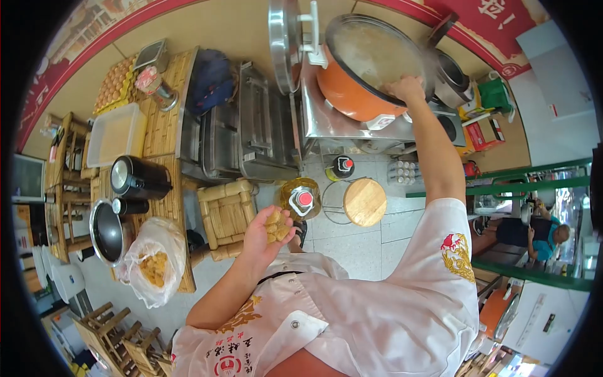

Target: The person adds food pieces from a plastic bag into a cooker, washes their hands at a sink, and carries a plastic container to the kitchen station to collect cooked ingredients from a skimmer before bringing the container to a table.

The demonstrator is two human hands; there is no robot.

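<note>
Cupping fried pieces [275, 226] in left hand [267, 235]; right hand [407, 89] grips orange pot [352, 94].

Right hand [407, 89] fingertips hidden behind orange pot [352, 88] rim

Grey tiled floor [352, 245] — bamboo counter [164, 132]

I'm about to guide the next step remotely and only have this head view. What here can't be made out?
- Head view: the orange pot's contents are pale and hazy; not identifiable.
- The right hand at the pot's rim: fingertips hidden over the edge.
- The yellowish pieces in the left hand: too small to identify or count.
- The plastic bag's contents: blurred by the film.
- The image corners: blacked out by the lens.
</note>
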